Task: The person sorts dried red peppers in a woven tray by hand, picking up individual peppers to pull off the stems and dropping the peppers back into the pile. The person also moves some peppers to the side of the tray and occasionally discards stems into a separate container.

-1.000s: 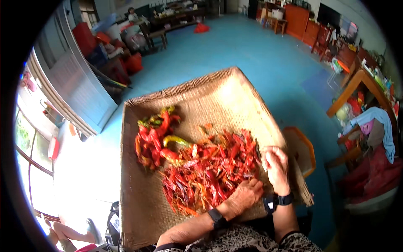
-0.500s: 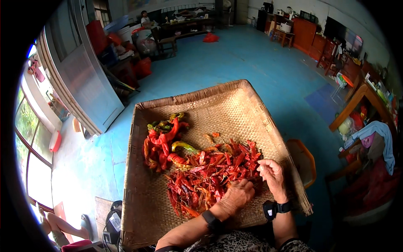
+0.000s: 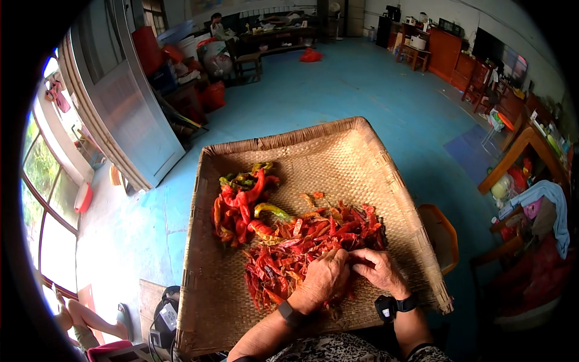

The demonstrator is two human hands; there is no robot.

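A woven bamboo tray (image 3: 329,151) with raised sides is in front of me. Dried red chili peppers (image 3: 283,256) lie heaped in its near middle. At its left are plumper fresh red peppers (image 3: 241,202), with a few greenish ones (image 3: 246,177) behind and a yellow-green pepper (image 3: 272,210) beside them. My left hand (image 3: 327,276) is over the near edge of the dried heap, fingers curled closed. My right hand (image 3: 380,269) meets it fingertip to fingertip, thumb and fingers pinched. Whatever is between the fingertips is hidden. Each wrist wears a dark band.
An orange-rimmed stool (image 3: 443,238) stands right of the tray. Further right, clothes (image 3: 543,208) hang over wooden furniture. A metal door (image 3: 136,114) stands at the left. Another person's bare leg (image 3: 96,320) shows at lower left, and a person (image 3: 219,27) sits far back.
My right hand has moved left and down from the heap's right edge to meet my left hand. My left hand has shifted slightly up and left relative to the tray. The whole view has shifted slightly.
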